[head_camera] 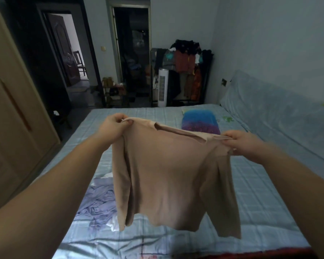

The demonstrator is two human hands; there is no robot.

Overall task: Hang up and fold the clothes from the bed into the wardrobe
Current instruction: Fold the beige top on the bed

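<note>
Both your hands are closed on the beige long-sleeved top [166,174]: left hand [113,126] pinches one shoulder, right hand [239,143] pinches the other. The top hangs in the air over the middle of the bed [260,193], hem clear of the sheet.

Risks:
- You're gripping only thin fabric edges, so a shake could pull a shoulder free.
- The sleeves dangle loose. Lay it down like that and they'll likely bunch underneath and spoil the fold.
- The crumpled lavender garment [99,199] lies towards the near left corner. Lower the top there and the two may tangle.
- The neckline looks stretched, so ease the tension.

No readable brand, label or writing anywhere.
</note>
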